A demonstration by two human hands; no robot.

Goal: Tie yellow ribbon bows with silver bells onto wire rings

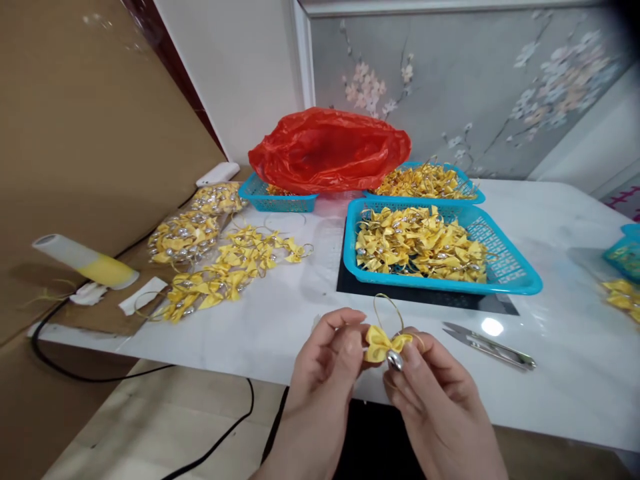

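My left hand (327, 360) and my right hand (430, 387) meet above the near edge of the white table (280, 333). Together they pinch one small yellow ribbon bow (384, 342). A thin gold loop (389, 310) rises from the bow, and a small silver bell (395, 361) sits under it by my right thumb. Behind my hands stands a blue basket (505, 270) holding several similar yellow bows.
Loose bows with loops (235, 263) lie to the left, beside bagged bundles (185, 237). Metal snips (493, 345) rest right of my hands. A red plastic bag (327, 150) covers a rear basket (275, 198); another basket (430, 181) stands beside it. A glue tube (85, 261) lies far left.
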